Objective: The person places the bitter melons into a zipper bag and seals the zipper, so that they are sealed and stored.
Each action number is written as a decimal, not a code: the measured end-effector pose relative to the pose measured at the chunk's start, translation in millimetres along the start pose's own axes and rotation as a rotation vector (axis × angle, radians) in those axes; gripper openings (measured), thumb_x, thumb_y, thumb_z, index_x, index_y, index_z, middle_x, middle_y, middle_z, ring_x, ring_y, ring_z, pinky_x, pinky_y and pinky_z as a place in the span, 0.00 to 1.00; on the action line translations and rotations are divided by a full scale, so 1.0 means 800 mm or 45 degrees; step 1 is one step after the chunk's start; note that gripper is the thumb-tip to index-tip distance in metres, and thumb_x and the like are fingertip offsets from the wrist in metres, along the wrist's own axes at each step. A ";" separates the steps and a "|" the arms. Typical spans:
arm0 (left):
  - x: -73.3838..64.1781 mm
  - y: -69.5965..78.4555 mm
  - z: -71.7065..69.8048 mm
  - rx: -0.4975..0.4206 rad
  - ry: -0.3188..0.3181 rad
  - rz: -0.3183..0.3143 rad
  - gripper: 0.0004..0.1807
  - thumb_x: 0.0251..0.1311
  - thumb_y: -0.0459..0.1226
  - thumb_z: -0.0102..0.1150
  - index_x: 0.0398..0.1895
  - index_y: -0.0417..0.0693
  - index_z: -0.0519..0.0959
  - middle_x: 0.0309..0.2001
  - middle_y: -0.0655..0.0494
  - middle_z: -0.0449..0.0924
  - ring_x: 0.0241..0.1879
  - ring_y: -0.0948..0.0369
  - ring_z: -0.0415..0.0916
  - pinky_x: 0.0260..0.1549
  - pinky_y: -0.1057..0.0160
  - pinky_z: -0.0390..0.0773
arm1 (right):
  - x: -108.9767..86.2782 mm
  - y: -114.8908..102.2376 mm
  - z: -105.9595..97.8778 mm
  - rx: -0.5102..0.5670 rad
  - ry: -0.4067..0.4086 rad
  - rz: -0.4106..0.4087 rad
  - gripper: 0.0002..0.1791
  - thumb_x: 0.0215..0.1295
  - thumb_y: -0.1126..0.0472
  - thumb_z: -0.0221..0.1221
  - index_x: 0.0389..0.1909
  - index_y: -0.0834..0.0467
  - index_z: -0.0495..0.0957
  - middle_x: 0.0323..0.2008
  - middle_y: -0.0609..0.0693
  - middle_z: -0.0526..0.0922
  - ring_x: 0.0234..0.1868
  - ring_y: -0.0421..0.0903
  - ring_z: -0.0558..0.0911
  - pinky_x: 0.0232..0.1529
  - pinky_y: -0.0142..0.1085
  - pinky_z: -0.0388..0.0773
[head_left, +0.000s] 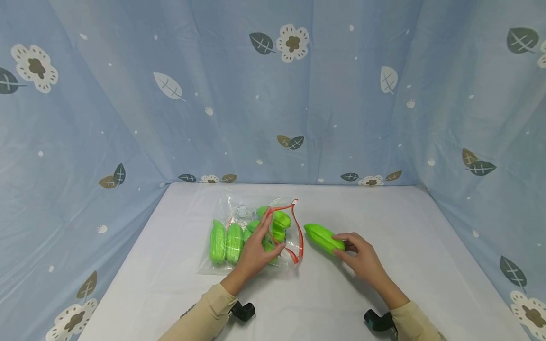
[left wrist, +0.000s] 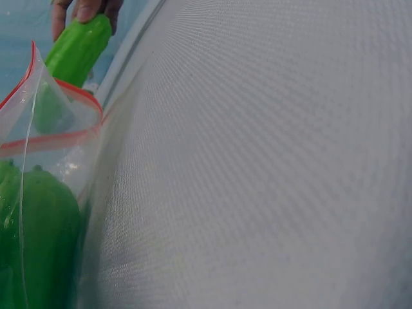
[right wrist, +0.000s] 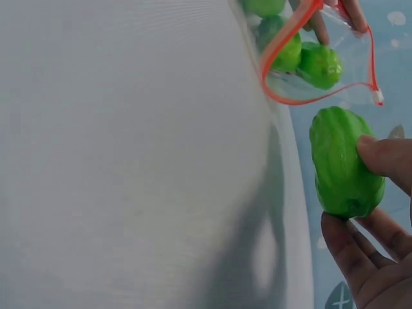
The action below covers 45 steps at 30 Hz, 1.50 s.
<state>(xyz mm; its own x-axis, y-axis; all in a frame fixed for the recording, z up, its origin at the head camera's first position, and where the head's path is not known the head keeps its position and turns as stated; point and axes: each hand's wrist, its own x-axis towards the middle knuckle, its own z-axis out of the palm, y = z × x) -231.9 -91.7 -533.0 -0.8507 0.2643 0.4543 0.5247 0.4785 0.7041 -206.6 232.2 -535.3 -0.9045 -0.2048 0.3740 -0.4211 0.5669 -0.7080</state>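
A clear zip bag (head_left: 206,269) with a red zip rim lies on the white table, its mouth gaping to the right. Several green ridged bitter melons (head_left: 218,242) are inside. My left hand (head_left: 252,255) rests at the mouth, fingers and thumb spread fairly straight along the upper lip. To the right, my right hand (head_left: 362,258) grips another bitter melon (head_left: 323,237) by its blunt end, its tapered tip towards the mouth. In the right wrist view, the thumb lies on one side of this bitter melon (right wrist: 344,161) and fingers on the other. It is just outside the red rim (right wrist: 290,45).
A white cloth covers the table (head_left: 341,298). Blue patterned curtain (head_left: 239,94) hangs behind it and along both sides. Dark wrist devices (head_left: 244,311) are strapped near both tan sleeves (head_left: 204,312).
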 end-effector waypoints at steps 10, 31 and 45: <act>0.000 0.000 -0.001 0.004 0.000 -0.002 0.52 0.60 0.45 0.72 0.82 0.55 0.52 0.82 0.62 0.45 0.77 0.56 0.53 0.66 0.46 0.70 | 0.012 -0.022 -0.003 0.140 -0.059 -0.051 0.23 0.60 0.68 0.71 0.56 0.53 0.82 0.51 0.49 0.81 0.49 0.42 0.83 0.48 0.35 0.84; 0.000 -0.004 0.000 -0.002 -0.001 0.025 0.52 0.60 0.45 0.72 0.83 0.56 0.52 0.82 0.62 0.45 0.77 0.54 0.54 0.63 0.45 0.74 | 0.034 -0.041 0.036 0.234 -0.185 -0.118 0.21 0.62 0.62 0.71 0.56 0.50 0.82 0.52 0.47 0.81 0.50 0.43 0.83 0.49 0.39 0.85; -0.001 -0.006 -0.001 -0.054 -0.001 0.023 0.52 0.61 0.44 0.72 0.83 0.57 0.51 0.82 0.64 0.43 0.78 0.56 0.52 0.68 0.45 0.67 | 0.047 -0.050 0.053 0.240 -0.198 -0.073 0.21 0.62 0.60 0.71 0.56 0.51 0.82 0.54 0.48 0.81 0.53 0.48 0.83 0.51 0.42 0.84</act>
<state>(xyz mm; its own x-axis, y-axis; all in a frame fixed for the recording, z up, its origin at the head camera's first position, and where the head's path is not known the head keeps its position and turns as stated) -234.0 -94.8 -536.1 -0.8412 0.2730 0.4668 0.5407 0.4378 0.7183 -226.7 167.6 -518.1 -0.8721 -0.3608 0.3306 -0.4639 0.3946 -0.7931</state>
